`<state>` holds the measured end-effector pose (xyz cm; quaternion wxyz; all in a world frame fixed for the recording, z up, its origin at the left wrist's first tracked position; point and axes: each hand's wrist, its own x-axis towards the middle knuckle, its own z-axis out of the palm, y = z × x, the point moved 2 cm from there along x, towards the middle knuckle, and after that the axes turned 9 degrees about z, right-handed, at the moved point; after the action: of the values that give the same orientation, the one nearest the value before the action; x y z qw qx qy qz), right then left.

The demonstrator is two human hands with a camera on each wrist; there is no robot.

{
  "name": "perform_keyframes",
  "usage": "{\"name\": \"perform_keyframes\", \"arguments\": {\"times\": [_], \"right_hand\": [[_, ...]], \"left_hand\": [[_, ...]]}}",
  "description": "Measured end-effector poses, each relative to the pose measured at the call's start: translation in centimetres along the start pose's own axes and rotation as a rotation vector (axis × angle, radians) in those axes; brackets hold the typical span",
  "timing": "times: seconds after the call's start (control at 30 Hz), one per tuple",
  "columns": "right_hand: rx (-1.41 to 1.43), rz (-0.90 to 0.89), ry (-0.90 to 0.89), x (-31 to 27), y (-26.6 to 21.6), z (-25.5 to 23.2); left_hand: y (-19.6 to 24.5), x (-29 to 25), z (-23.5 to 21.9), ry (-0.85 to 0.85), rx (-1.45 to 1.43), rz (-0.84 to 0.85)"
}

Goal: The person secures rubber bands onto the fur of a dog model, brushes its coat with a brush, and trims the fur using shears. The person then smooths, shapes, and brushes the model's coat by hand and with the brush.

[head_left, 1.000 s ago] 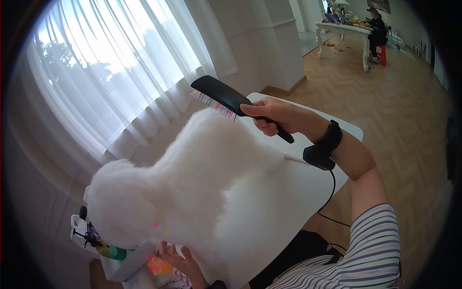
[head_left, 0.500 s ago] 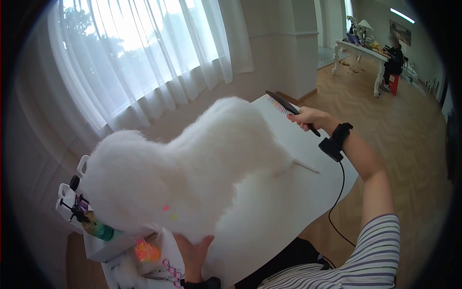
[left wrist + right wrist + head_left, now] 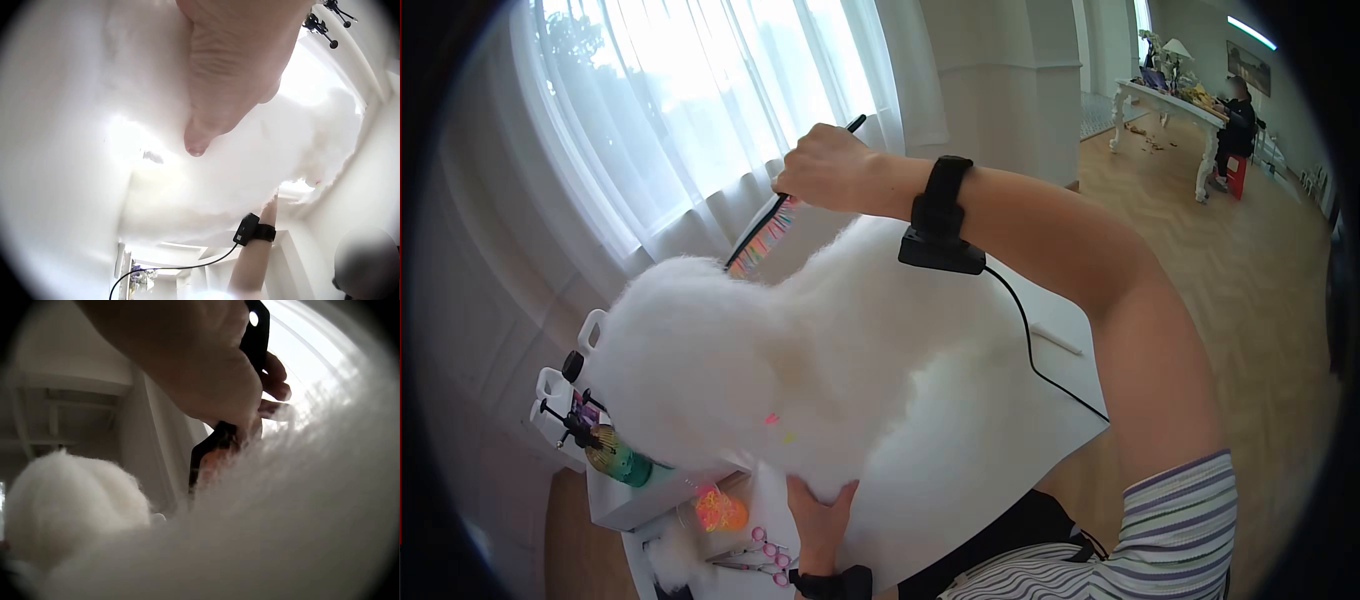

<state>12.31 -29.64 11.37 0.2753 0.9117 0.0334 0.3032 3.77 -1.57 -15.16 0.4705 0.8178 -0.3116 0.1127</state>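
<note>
A large white fluffy form (image 3: 690,360), shaped like a long-haired animal, lies across the white table (image 3: 1000,430). My right hand (image 3: 825,170) grips the handle of a black hairbrush (image 3: 762,240) with multicoloured bristles, over the far side of the fluff. Seen from the right wrist, the brush (image 3: 199,464) comes down at the edge of the white fibres. On the near side, my left hand (image 3: 818,515) rests against the form, thumb apart, its other fingers largely hidden by fluff. The left wrist view shows the thumb (image 3: 200,134) lying against the white surface.
Pink-handled scissors (image 3: 772,552) and an orange bundle (image 3: 720,510) lie near the left hand. A green spray bottle (image 3: 620,458) and white jugs stand at the left. A white stick (image 3: 1057,340) lies at the right; a cable hangs from my right wrist. A curtained window is behind.
My right hand has swung the brush from the right side leftward over the fluff to its far edge. My left hand has moved up against the form's near side.
</note>
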Motion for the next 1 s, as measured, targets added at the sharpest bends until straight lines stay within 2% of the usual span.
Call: {"name": "perform_keyframes", "arguments": {"times": [0.07, 0.13, 0.2, 0.27, 0.4, 0.47, 0.53, 0.6, 0.67, 0.73, 0.8, 0.87, 0.93, 1.0], "right_hand": [[-0.146, -0.105, -0.096, 0.4, -0.1, 1.8], [-0.188, 0.009, -0.209, 0.5, 2.3, 5.3], [-0.223, 0.172, -0.361, -0.8, 5.4, 6.7], [-0.308, 0.247, -0.434, -2.8, 8.5, 8.8], [-0.253, 0.315, -0.533, -9.2, 12.1, 12.1], [-0.125, 0.311, -0.865, -11.3, 11.8, 10.3], [-0.124, 0.288, -0.903, -12.3, 12.6, 11.8], [-0.143, 0.295, -0.976, -12.5, 12.7, 11.1], [-0.063, 0.4, -0.584, -11.3, 13.0, 9.5], [0.021, 0.508, -0.391, -8.5, 12.3, 7.5], [0.186, 0.58, -0.114, -6.7, 9.6, 3.5], [0.272, 0.511, 0.084, -6.2, 6.6, 0.6], [0.208, 0.288, 0.238, -7.5, 3.3, -2.4], [0.232, 0.232, 0.286, -9.2, 1.9, -2.3]], "left_hand": [[-0.2, -0.1, -0.1, 0.008, 0.028, 0.028], [0.1, 0.0, 0.0, 0.01, 0.039, 0.068], [0.2, 0.2, -0.1, 0.012, 0.039, 0.079], [0.2, 0.1, -0.1, 0.008, 0.037, 0.091], [0.1, 0.2, 0.1, 0.013, 0.032, 0.105], [0.1, 0.1, 0.1, 0.017, 0.017, 0.12], [0.0, 0.0, 0.2, 0.032, 0.044, 0.154], [-0.2, 0.1, 0.2, 0.035, 0.045, 0.163], [-0.3, 0.0, 0.2, 0.026, 0.047, 0.172], [-0.4, 0.0, 0.3, 0.052, 0.052, 0.178], [-0.4, 0.1, 0.2, 0.043, 0.037, 0.177], [-0.3, 0.1, 0.1, 0.034, 0.023, 0.175], [-0.3, 0.1, 0.1, 0.042, 0.033, 0.156], [0.1, 0.2, 0.0, 0.033, 0.017, 0.127]]}}
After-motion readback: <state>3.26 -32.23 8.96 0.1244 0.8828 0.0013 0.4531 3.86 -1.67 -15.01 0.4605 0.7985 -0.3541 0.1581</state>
